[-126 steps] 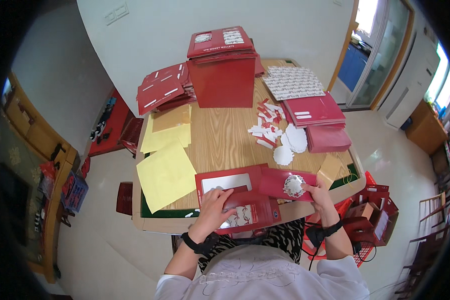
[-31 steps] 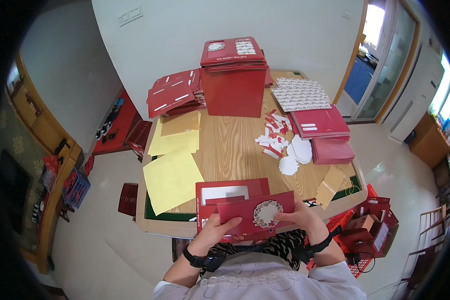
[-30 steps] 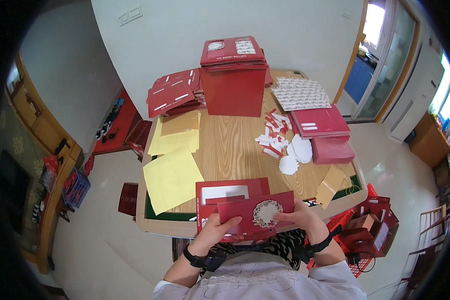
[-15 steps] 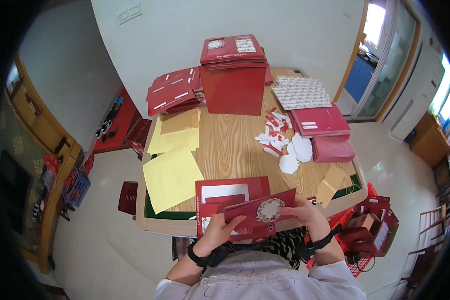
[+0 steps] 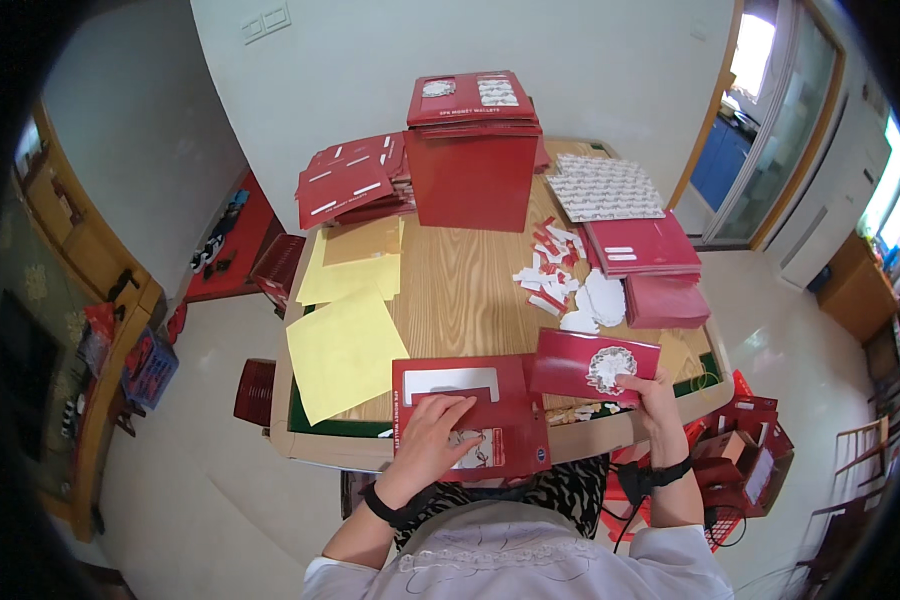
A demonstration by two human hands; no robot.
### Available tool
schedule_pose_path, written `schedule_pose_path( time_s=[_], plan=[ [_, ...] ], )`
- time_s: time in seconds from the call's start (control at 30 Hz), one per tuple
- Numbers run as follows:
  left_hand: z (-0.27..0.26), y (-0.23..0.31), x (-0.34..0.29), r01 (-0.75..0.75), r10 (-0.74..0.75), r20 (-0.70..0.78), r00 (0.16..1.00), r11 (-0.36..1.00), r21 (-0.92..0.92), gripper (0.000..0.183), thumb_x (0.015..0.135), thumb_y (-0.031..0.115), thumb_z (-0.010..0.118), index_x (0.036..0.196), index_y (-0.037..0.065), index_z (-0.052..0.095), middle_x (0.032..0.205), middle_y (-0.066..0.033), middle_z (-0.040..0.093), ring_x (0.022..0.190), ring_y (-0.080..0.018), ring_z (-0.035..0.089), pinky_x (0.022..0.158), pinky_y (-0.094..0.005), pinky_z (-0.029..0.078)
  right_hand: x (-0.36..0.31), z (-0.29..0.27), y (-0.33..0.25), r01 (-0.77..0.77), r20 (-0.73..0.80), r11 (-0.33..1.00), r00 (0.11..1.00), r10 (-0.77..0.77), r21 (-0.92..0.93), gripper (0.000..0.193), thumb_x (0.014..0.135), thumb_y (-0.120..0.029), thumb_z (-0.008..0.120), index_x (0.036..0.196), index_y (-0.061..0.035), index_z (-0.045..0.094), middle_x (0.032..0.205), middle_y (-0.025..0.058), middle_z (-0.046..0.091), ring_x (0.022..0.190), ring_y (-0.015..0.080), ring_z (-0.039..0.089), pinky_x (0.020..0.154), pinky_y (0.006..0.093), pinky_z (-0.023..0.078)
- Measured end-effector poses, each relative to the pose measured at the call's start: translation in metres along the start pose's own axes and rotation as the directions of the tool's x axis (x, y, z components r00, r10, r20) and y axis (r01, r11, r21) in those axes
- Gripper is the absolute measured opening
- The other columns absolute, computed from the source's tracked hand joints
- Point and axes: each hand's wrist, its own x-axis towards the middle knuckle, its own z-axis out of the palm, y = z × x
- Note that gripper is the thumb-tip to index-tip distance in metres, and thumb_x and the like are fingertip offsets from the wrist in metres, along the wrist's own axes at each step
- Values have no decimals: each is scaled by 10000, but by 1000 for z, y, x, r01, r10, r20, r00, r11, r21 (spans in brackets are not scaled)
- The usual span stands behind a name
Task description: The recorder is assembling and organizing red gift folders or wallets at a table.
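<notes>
A red card wallet (image 5: 570,362) with an ornate white-silver emblem is in my right hand (image 5: 658,402), gripped at its right lower corner. It is raised over the right front of the table, apart from my left hand. My left hand (image 5: 432,440) is open, fingers stretched over a flat red cardboard sleeve (image 5: 520,400) at the table's front edge. A white rectangular panel (image 5: 450,382) shows on the sleeve's upper part. Part of its lower print is hidden under my fingers.
Yellow sheets (image 5: 345,355) lie on the left. A tall red box (image 5: 475,180) with sleeves on top stands at the back, beside a red sleeve stack (image 5: 345,185). White and red paper pieces (image 5: 550,265), round white labels (image 5: 602,297) and more red wallets (image 5: 665,303) are on the right.
My right hand has carried the wallet to the right, away from the sleeve. My left hand has let go of it and moved down onto the sleeve.
</notes>
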Motion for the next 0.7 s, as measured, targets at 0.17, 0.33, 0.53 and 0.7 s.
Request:
schedule_pose_path(
  time_s=[0.17, 0.33, 0.53, 0.7],
  plan=[
    [12, -20, -4, 23, -32, 119, 992, 997, 74, 568, 678, 216, 738, 1183, 61, 529, 1051, -114, 521, 1028, -275, 466, 905, -359, 369, 11, -24, 30, -86, -93, 996, 992, 88, 19, 295, 705, 57, 614, 988, -22, 595, 846, 77, 649, 632, 152, 625, 429, 222, 474],
    [19, -28, -5, 51, -59, 119, 991, 997, 63, 538, 675, 228, 741, 1153, 68, 551, 1012, -99, 521, 1003, -270, 470, 899, -361, 352, 12, -17, 35, -219, -58, 968, 975, 213, -120, 297, 692, 25, 638, 982, -29, 601, 844, 72, 648, 653, 152, 620, 466, 249, 481],
    [21, -28, -1, 72, -67, 183, 981, 997, -22, 469, 675, 244, 743, 1089, 88, 589, 956, -83, 530, 965, -264, 478, 866, -364, 358, 17, -3, 44, -201, 42, 977, 978, 204, -71, 277, 683, 18, 653, 954, -25, 612, 845, 73, 650, 681, 154, 623, 501, 266, 495],
    [21, -26, 0, 75, -63, 213, 975, 996, -52, 446, 677, 249, 743, 1072, 98, 599, 946, -83, 537, 957, -267, 483, 867, -368, 353, 13, 11, 42, -260, 43, 962, 964, 264, -88, 264, 690, 9, 659, 947, -37, 618, 859, 73, 655, 693, 165, 633, 507, 274, 504]
  ],
)
